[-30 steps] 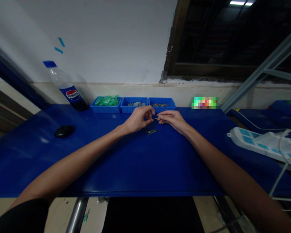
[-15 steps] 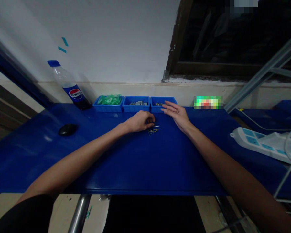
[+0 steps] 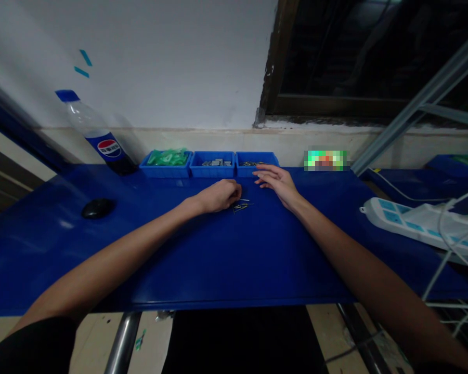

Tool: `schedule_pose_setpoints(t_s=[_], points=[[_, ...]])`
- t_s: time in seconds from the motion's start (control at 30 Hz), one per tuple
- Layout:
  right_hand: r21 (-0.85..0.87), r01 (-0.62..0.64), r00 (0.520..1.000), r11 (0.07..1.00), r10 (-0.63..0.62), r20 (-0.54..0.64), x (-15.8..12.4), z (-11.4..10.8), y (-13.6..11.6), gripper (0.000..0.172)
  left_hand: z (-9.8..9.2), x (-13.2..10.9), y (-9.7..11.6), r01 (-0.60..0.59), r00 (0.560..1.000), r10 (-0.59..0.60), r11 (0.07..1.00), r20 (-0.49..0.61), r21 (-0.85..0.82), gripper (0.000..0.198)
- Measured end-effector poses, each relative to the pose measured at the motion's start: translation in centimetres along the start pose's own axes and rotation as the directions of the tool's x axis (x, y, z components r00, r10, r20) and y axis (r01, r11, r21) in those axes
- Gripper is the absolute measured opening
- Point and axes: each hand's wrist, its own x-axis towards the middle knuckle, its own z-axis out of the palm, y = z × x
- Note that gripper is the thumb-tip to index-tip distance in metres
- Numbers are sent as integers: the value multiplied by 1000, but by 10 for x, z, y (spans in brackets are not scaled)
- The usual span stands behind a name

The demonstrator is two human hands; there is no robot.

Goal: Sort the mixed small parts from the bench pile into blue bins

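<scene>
My left hand (image 3: 221, 196) rests on the blue table with its fingers curled together. What they hold, if anything, is hidden. Right beside its fingertips lies a small pile of thin metal screws or nails (image 3: 242, 206). My right hand (image 3: 278, 185) hovers with fingers stretched and apart, nothing visible in them. It is in front of the right blue bin (image 3: 257, 173), where thin metal pieces (image 3: 249, 163) lie, and partly covers that bin. Short silvery metal pieces (image 3: 218, 162) fill part of the middle blue bin (image 3: 212, 172).
Green plastic packaging (image 3: 168, 157) sits in the left blue bin (image 3: 166, 172). Behind it to the left stands a cola bottle (image 3: 108, 146). A black computer mouse (image 3: 96, 208) lies at left. On the right are a white power strip (image 3: 405, 223) and cables by a metal rack post (image 3: 398, 119).
The view has shifted slightly to the right. My right hand has drawn back a little from the right bin. My left hand stays by the small metal pile, its fingers still curled.
</scene>
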Motion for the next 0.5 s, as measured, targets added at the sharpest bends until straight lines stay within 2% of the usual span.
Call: schedule_pose_setpoints(t_s=[0.17, 0.3, 0.5], points=[[-12, -18, 1000, 1000, 18, -5, -2, 1, -3, 34, -5, -1, 1, 19, 999, -21, 999, -34, -42, 14], [-23, -38, 999, 999, 38, 3, -3, 2, -4, 35, -8, -1, 1, 3, 992, -22, 989, -126, -151, 13], [-40, -52, 993, 998, 56, 102, -5, 3, -4, 31, -8, 1, 2, -24, 967, -42, 967, -251, -255, 11]])
